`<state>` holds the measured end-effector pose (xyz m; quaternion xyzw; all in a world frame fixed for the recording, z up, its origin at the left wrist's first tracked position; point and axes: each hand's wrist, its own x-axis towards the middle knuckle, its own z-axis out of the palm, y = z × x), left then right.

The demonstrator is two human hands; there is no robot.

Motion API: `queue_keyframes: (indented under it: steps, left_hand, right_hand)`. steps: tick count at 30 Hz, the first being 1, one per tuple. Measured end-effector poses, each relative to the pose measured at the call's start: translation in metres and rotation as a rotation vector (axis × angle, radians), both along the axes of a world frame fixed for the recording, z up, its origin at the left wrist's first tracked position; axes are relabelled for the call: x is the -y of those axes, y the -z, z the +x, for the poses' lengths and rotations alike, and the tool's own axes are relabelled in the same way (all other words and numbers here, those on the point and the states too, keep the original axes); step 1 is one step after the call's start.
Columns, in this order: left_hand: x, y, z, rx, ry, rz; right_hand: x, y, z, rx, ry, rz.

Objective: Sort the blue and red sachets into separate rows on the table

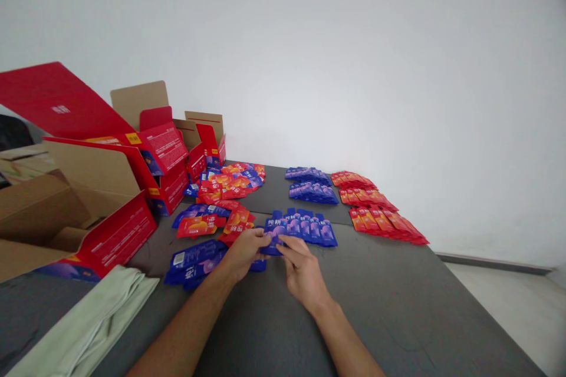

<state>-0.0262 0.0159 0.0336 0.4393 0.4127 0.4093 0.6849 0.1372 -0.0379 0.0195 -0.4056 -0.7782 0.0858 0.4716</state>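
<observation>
A blue-purple spouted pouch [275,228] with white lettering and fruit print is held between both hands. My left hand [246,250] pinches its left edge, while the fingertips of my right hand [304,270] close on its lower right part. Just behind it, an overlapping row of blue pouches [315,228] lies fanned out to the right. Left of my left hand are loose blue pouches [194,262] and red-orange pouches [197,225]. Part of another blue pouch [257,265] shows beneath my left hand.
Fanned blue rows [313,192] and red rows [384,222] lie farther back and right. A mixed pouch pile [232,181] sits back left, near open red cartons [119,230]. Light green cloth [95,318] rests on the dark table [398,306] at front left. A white wall stands behind.
</observation>
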Motion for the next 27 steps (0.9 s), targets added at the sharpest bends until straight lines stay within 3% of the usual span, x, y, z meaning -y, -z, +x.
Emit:
queue_keyframes:
  steps: [2,5,8,10,14,16,24,27]
  left_hand:
    - [-0.007,0.010,0.008,-0.059,-0.099,0.029]
    - [-0.023,0.021,0.023,-0.131,-0.215,0.055]
    - [-0.041,0.025,0.036,-0.235,-0.276,0.137]
    - [-0.051,0.025,0.043,-0.375,-0.257,0.169]
    - [-0.065,0.028,0.050,-0.784,-0.244,0.328]
    - [-0.068,0.031,0.051,-0.899,-0.228,0.389]
    - [-0.063,0.036,0.054,-1.125,-0.140,0.570]
    - [-0.058,0.036,0.053,-1.183,-0.064,0.734]
  right_hand:
    - [-0.008,0.005,0.012,0.098,0.081,-0.039]
    - [-0.023,0.013,0.041,0.181,0.350,-0.037]
    - [-0.035,0.024,0.072,0.253,0.594,-0.119]
    - [-0.041,0.031,0.085,0.285,0.669,-0.196]
    - [-0.045,0.044,0.089,0.320,0.601,-0.290]
    - [-0.046,0.049,0.088,0.327,0.566,-0.321]
    - [-0.052,0.062,0.092,0.357,0.547,-0.392]
    - [-0.053,0.064,0.094,0.369,0.549,-0.389]
